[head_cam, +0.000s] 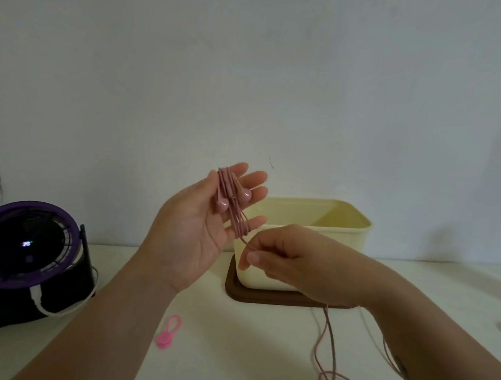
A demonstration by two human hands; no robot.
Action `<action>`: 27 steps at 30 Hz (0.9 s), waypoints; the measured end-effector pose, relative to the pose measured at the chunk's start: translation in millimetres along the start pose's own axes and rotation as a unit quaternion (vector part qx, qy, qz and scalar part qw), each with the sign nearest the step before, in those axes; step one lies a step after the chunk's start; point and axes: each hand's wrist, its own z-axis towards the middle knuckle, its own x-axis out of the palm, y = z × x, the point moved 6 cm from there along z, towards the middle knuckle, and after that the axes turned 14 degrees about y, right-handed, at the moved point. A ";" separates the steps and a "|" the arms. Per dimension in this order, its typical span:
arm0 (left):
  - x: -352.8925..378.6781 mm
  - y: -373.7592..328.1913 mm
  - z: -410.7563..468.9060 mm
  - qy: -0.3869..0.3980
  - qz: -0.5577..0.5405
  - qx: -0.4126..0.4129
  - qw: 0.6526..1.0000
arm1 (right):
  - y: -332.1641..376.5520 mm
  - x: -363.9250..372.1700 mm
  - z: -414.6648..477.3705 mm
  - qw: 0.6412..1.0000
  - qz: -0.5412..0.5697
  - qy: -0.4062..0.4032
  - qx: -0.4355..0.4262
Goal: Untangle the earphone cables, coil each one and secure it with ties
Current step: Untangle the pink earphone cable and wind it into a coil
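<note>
Fingers (257,178) of the left hand (190,230) straight and slightly spread, palm toward the camera, raised above the tabletop, carrying a thin dusty-pink rubbery earphone cable (239,224) wound in several tight parallel turns from forefinger to little finger; thumb straight alongside the windings. Two smooth rounded pink earbuds (222,204) lying against the palm side of the coil, stems upward. Just beneath the little finger, right hand (291,261) pinching the free run of the cable between thumb and forefinger, remaining fingers curled under. From below that wrist, loose cable dropping to the smooth white tabletop (232,351) and curling there in slack loops at the lower right. Flat bright-pink silicone tie (169,331), loop at one end and round button at the other, lying apart near the left forearm. Behind the hands, open cream plastic box with rounded corners (344,235) sitting on a dark brown rounded-rectangle tray (265,299). At far left, round purple-rimmed desk fan with black grille (23,245), tilted back on a black base.
</note>
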 end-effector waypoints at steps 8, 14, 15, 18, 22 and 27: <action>5.9 24.8 -8.2 0.101 0.278 -0.131 0.946 | 10.3 -50.7 -31.6 0.983 0.027 -0.180 -0.028; 25.5 25.7 -10.4 0.157 0.125 -0.145 0.969 | -18.8 -51.1 -19.5 0.971 0.067 -0.231 -0.018; 26.6 22.4 -9.8 0.157 0.088 -0.135 0.974 | -21.8 -45.0 -13.6 0.976 0.062 -0.209 -0.013; 24.2 14.1 -6.9 0.134 -0.016 -0.105 0.985 | -23.8 -22.2 1.3 0.991 0.057 -0.124 -0.011; 21.6 8.6 -4.7 0.078 -0.061 -0.075 0.992 | -21.5 -14.2 3.7 0.991 0.097 -0.095 -0.007; 22.0 4.0 -2.4 0.050 -0.068 -0.040 0.996 | -16.9 -4.8 3.4 0.997 0.070 -0.024 0.003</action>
